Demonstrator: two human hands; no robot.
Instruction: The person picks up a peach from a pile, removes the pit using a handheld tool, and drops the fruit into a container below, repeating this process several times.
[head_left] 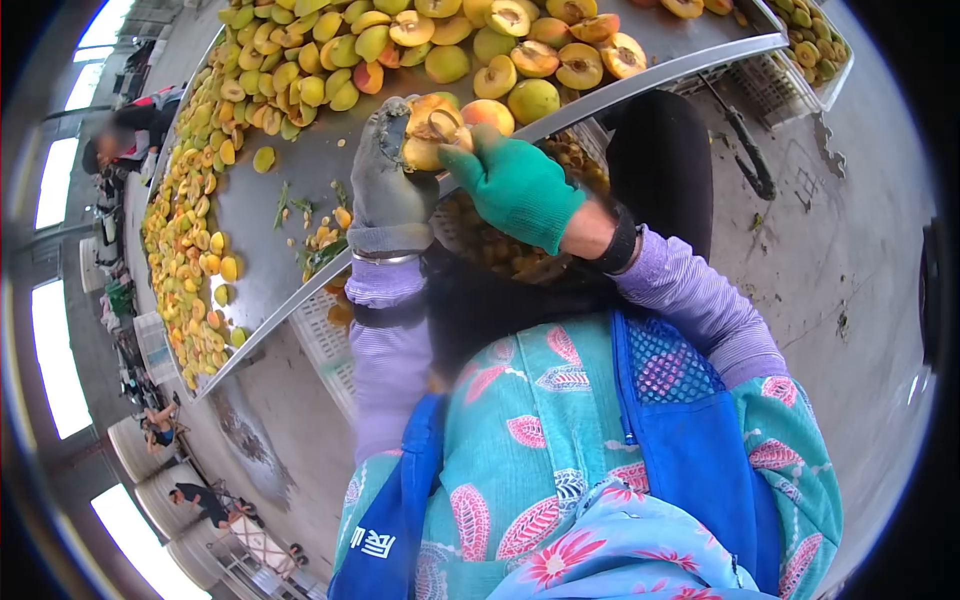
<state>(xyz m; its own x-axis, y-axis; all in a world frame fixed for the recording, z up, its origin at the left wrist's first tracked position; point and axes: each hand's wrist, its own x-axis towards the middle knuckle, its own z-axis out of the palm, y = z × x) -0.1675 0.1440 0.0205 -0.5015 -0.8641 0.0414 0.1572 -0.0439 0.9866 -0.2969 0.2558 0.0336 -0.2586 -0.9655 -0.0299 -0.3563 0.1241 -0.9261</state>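
Observation:
My left hand point(385, 185), in a worn grey glove, is closed around a cut peach point(428, 125) with its orange-yellow flesh facing up. My right hand point(518, 190), in a green knit glove, is closed in a pinch against the right side of that fruit. From its fingertips a small curved blade point(445, 124) seems to reach over the flesh; its handle is hidden. A whole-looking peach point(488, 116) with a red blush lies just beyond the right fingers. Both hands are above the near edge of a metal table point(270, 210).
Many halved peaches point(300, 65) cover the far and left parts of the table. Leaves and fruit scraps point(325, 235) lie near its raised rim. Plastic crates stand below it, one with peaches point(808, 45) at upper right. Another person point(140, 135) is at the far left.

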